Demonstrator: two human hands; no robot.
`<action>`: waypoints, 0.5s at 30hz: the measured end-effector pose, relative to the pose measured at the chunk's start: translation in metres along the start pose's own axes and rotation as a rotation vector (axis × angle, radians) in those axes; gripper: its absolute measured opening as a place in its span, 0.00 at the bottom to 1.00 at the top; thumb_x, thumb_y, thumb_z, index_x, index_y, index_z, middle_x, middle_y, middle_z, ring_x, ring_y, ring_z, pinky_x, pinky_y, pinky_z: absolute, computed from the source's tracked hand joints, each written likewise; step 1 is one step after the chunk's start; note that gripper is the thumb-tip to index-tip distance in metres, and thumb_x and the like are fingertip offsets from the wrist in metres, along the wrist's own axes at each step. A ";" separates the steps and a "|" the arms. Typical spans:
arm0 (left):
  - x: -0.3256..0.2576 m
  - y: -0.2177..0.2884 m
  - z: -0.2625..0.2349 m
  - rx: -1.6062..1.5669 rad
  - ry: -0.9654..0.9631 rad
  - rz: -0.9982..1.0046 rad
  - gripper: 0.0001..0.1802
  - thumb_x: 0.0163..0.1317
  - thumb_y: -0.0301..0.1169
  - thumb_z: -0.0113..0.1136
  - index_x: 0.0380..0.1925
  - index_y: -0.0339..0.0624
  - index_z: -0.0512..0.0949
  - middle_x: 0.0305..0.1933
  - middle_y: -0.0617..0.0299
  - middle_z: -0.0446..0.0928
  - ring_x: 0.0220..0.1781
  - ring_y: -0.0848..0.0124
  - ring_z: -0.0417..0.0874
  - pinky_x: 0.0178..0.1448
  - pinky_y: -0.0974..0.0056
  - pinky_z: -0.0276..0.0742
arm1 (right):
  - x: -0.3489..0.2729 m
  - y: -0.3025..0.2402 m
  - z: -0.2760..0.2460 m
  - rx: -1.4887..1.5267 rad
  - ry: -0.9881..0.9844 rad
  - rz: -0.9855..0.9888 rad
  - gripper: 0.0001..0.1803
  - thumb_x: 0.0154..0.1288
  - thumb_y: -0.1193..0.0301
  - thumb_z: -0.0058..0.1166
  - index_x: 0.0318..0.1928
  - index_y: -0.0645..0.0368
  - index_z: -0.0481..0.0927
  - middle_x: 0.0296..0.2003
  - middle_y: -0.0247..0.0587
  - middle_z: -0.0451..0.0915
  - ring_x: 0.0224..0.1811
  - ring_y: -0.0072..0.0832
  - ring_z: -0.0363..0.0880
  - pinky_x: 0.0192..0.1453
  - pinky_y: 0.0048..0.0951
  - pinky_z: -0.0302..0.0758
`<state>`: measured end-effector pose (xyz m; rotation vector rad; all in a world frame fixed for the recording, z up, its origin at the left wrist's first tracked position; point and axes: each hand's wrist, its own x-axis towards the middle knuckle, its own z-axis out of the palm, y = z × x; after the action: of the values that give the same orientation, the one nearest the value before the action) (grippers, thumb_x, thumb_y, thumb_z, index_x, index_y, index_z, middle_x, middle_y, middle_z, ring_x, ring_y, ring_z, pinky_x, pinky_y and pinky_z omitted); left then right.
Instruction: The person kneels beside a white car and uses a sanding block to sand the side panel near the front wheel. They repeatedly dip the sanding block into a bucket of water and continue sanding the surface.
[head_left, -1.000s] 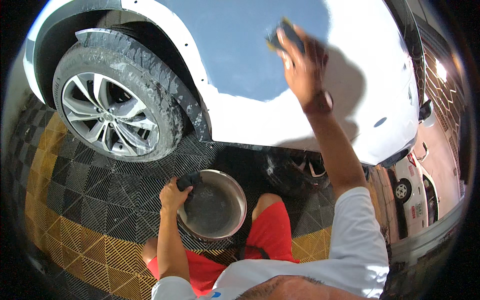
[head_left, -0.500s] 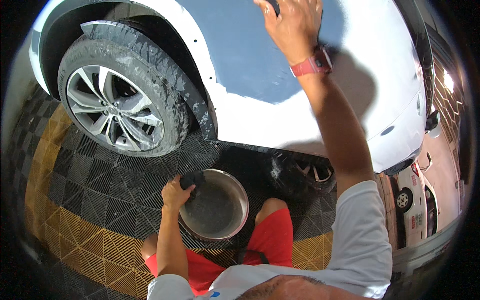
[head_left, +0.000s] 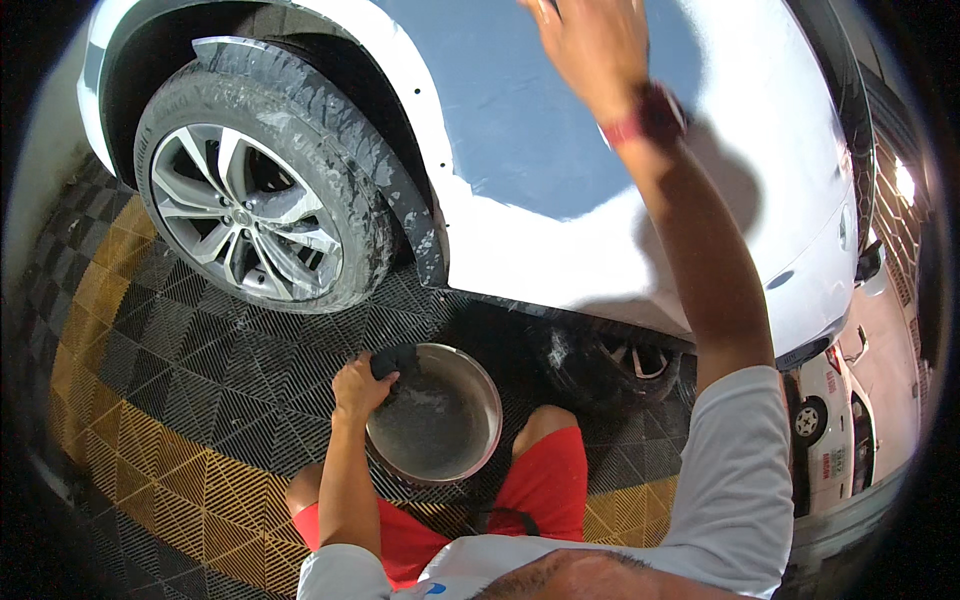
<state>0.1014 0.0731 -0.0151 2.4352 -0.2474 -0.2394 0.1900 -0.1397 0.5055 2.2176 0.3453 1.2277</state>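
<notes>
My right hand (head_left: 592, 52) is raised against the white car's side panel (head_left: 560, 190), fingers reaching the top edge of the picture. The dark sponge it presses there is hidden under the hand. A red watch (head_left: 648, 117) sits on that wrist. My left hand (head_left: 358, 385) grips the near rim of a round metal bowl (head_left: 440, 425) on the floor, with a dark cloth (head_left: 397, 358) draped over the rim at my fingers. The bowl holds grey, soapy water. I crouch with my knees in red shorts (head_left: 545, 480) on either side of the bowl.
The car's front wheel (head_left: 255, 215) with its silver rim stands to the left under the wheel arch. The floor is a black and yellow plastic grid (head_left: 180, 450). Another white car (head_left: 835, 440) is parked at the far right.
My right hand slid up and left along the car panel, and the sponge went out of sight under it. The left hand stayed on the bowl's rim.
</notes>
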 end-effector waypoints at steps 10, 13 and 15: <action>0.001 -0.006 -0.005 -0.017 -0.041 -0.013 0.45 0.54 0.58 0.79 0.65 0.40 0.81 0.56 0.41 0.87 0.59 0.46 0.89 0.63 0.47 0.84 | 0.070 -0.038 -0.050 0.290 0.095 0.099 0.28 0.78 0.66 0.57 0.76 0.49 0.73 0.70 0.55 0.75 0.71 0.56 0.73 0.75 0.55 0.69; 0.001 -0.002 -0.002 -0.022 -0.049 0.012 0.45 0.54 0.59 0.79 0.65 0.40 0.81 0.55 0.42 0.87 0.58 0.46 0.90 0.63 0.47 0.84 | 0.063 -0.026 -0.035 0.187 0.218 -0.089 0.29 0.80 0.66 0.53 0.78 0.50 0.70 0.73 0.58 0.72 0.74 0.59 0.69 0.78 0.55 0.67; 0.001 -0.009 -0.004 -0.020 -0.036 0.013 0.45 0.54 0.59 0.79 0.64 0.41 0.81 0.54 0.43 0.87 0.58 0.47 0.90 0.63 0.47 0.85 | 0.007 0.002 0.005 -0.034 0.373 -0.202 0.28 0.74 0.65 0.65 0.72 0.35 0.80 0.66 0.35 0.81 0.62 0.44 0.81 0.63 0.50 0.76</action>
<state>0.1044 0.0821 -0.0173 2.4099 -0.2755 -0.2788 0.1978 -0.1402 0.5096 1.8649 0.6712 1.5169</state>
